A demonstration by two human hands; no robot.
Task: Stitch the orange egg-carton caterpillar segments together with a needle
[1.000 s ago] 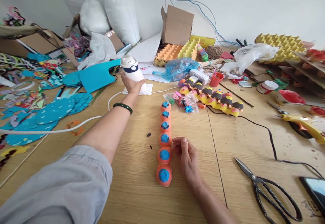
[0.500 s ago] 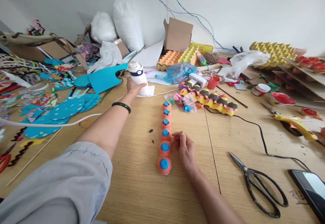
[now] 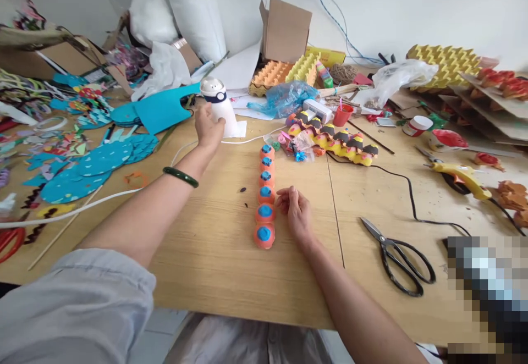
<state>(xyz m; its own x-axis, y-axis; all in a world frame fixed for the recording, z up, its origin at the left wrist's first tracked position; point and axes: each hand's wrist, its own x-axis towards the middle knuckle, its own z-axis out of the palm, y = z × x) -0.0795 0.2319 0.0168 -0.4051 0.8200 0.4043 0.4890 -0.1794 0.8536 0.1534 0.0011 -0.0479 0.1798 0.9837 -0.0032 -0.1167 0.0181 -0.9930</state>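
Note:
My left hand (image 3: pixel 210 125), with a dark green bangle (image 3: pixel 180 176) on the wrist, is in front of a white cylinder (image 3: pixel 223 116) with a shiny domed top and a dark blue band. Its fingers are apart and the cylinder stands upright on the table. My right hand (image 3: pixel 295 210) rests just right of an orange egg-carton strip (image 3: pixel 264 222), fingers loosely bent with nothing seen in them. Blue dabs top each bump of the strip, with small dark pieces on the farther ones. Whether the right fingertips touch the strip I cannot tell.
Black-handled scissors (image 3: pixel 398 257) lie at the right, near a yellow glue gun (image 3: pixel 462 177). Beyond the strip sits a yellow, black-topped egg-carton piece (image 3: pixel 338 144). Blue felt-like ovals (image 3: pixel 82 180) and scraps cover the left side. A white cable (image 3: pixel 119 193) crosses there.
My left hand has loosened from around the white cylinder and drawn slightly back. The view has tilted down, showing the table's front edge. My right hand stays beside the strip.

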